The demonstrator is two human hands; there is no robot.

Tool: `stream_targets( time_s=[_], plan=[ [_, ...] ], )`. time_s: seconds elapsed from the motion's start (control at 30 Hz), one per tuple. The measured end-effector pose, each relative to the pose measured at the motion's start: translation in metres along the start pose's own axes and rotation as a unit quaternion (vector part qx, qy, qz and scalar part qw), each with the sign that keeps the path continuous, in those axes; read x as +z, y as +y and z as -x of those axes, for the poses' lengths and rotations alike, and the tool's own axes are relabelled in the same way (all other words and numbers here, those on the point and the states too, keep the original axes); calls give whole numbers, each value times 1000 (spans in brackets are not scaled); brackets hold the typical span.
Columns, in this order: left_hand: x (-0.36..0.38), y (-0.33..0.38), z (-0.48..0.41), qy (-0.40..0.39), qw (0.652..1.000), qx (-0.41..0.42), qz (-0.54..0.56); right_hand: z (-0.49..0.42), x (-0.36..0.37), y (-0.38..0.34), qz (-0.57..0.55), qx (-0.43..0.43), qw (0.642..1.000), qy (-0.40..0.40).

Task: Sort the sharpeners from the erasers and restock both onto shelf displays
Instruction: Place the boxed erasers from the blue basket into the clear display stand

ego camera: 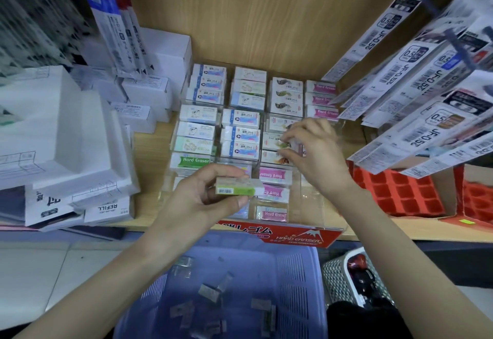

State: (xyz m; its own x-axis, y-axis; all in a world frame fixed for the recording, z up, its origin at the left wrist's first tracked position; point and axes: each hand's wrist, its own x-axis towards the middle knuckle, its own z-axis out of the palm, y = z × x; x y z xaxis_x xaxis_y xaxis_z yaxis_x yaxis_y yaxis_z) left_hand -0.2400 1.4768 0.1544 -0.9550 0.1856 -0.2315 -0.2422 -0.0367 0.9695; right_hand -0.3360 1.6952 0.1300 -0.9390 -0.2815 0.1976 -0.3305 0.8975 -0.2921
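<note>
Eraser [234,188], green, pinched by left hand [202,197] over rack [314,200]. Second eraser [272,142] pinched in its slot by right hand [317,157]. Best seated flat, label up, flush with neighbours, before releasing.

Wooden shelf [149,162], clear eraser display [317,205], white boxes [149,93], red trays [400,192]

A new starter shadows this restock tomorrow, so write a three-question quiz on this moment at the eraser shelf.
1. What does the left hand grip?
2. True or false: the right hand is over the clear display tray.
3. The red sign on the tray front reads: A Sharpener, B Hard Eraser, C Refill.
Key: 1 a green-sleeved eraser; 2 true; 3 B.
</note>
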Motion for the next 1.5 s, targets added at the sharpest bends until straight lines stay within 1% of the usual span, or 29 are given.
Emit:
stream_targets(
  time_s=[0.07, 0.1, 0.13, 0.17, 0.23, 0.27, 0.3, 0.37, 0.47, 0.57, 0.63, 0.7, 0.73, 0.8, 0.87, 0.9, 0.93, 0.97, 1.03, 1.13, 1.2, 1.27, 1.33, 1.4, 1.43, 1.47, 1.5],
  plan=[
    [2, 1, 0, 6, 1000, 8, 3, 5, -3, -7, 32, -8, 998, 60],
    [2, 2, -1, 14, 1000, 6, 5, 8, -9, -13, 18, -10, 996, 86],
    [3, 2, -1, 26, 1000, 0, 7, 14, -18, -20, -35, -4, 995, 91],
    [3, 2, -2, 38, 999, -6, 8, 21, -28, -31, -120, 11, 991, 65],
    [4, 2, -2, 46, 999, -15, 11, 42, -44, -52, -287, 18, 957, -37],
    [5, 2, -2, 44, 999, -16, 11, 53, -47, -60, -330, 10, 941, -76],
    [6, 1, -2, 41, 999, -16, 13, 63, -45, -66, -341, -4, 935, -92],
    [10, 1, 0, 33, 999, -14, 26, 76, -34, -70, -325, -9, 942, -81],
    [12, 1, 2, 34, 998, -14, 51, 78, -24, -71, -312, 13, 949, -37],
    [7, 2, 1, 39, 997, -19, 68, 79, -26, -66, -323, 31, 946, -10],
    [5, 0, 1, 49, 996, -28, 68, 82, -25, -66, -332, 57, 941, 19],
    [7, -3, 2, 38, 996, -43, 67, 85, -21, -71, -332, 84, 939, 36],
    [9, -6, 3, 30, 996, -51, 70, 86, -18, -76, -327, 84, 941, 32],
    [10, -11, 3, 33, 994, -61, 81, 87, -13, -83, -322, 54, 945, 7],
    [4, -13, 1, 58, 995, -50, 66, 85, -9, -86, -289, -9, 957, -18],
    [1, -12, 0, 59, 996, -43, 57, 83, -8, -86, -278, -33, 960, -21],
    [-1, -10, 0, 53, 997, -36, 51, 81, -9, -85, -283, -39, 958, -18],
    [-4, -9, 0, 45, 998, -30, 41, 78, -10, -83, -292, -38, 956, -8],
    [-9, -6, 0, 33, 999, 0, -17, 73, -13, -80, -282, -45, 958, 6],
    [-17, -5, 2, 14, 996, 36, -83, 67, -11, -79, -265, -97, 959, -31],
    [-22, -2, 3, 28, 994, 44, -91, 64, -4, -85, -269, -104, 957, -23],
    [-31, 0, 3, 70, 990, 63, -103, 53, 4, -93, -258, -90, 962, 17],
    [-44, 0, 2, 136, 971, 96, -173, 33, 14, -99, -231, -67, 968, 68],
    [-56, -2, 4, 193, 927, 137, -292, 8, 26, -105, -202, -43, 973, 102],
    [-60, -6, 5, 197, 913, 139, -329, -2, 33, -108, -183, -37, 977, 106],
    [-61, -10, 8, 183, 912, 117, -348, -9, 40, -110, -161, -38, 981, 104],
    [-62, -16, 10, 154, 920, 84, -350, -13, 46, -113, -138, -43, 984, 99]
  ],
)
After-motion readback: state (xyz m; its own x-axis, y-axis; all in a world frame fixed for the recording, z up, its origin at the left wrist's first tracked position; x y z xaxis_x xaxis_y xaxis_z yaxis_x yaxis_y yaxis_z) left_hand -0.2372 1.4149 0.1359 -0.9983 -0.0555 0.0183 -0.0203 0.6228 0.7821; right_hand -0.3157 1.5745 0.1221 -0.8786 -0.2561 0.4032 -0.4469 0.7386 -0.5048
